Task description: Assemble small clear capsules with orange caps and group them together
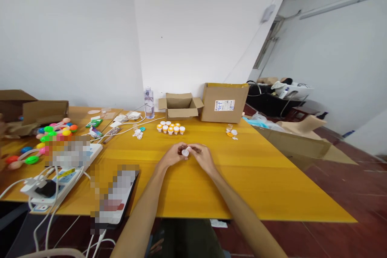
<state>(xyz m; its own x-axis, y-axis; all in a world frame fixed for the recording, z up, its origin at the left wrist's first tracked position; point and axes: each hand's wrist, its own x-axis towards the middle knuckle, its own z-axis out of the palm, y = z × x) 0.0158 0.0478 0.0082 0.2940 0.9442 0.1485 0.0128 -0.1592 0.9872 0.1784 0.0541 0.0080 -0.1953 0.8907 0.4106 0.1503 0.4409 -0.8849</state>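
Note:
Over the middle of the table, my left hand (175,155) is closed around a small white round cup-like piece (185,152). My right hand (202,156) meets it from the other side, its fingers pinched on a small white part (189,148) at the cup's edge. That part is too small to name. Beyond my hands stand several small orange-and-white capped containers (171,130) in rows. Loose white pieces with a teal ring (142,129) lie to their left. More loose pieces with an orange ring (230,134) lie to the right.
An open cardboard box (181,112), a closed carton (223,105) and a water bottle (149,104) stand along the wall. At left are a power strip (68,181) with cables, a phone-like device (119,197) and colourful balls (32,160). The table's right edge slopes toward the floor (356,185).

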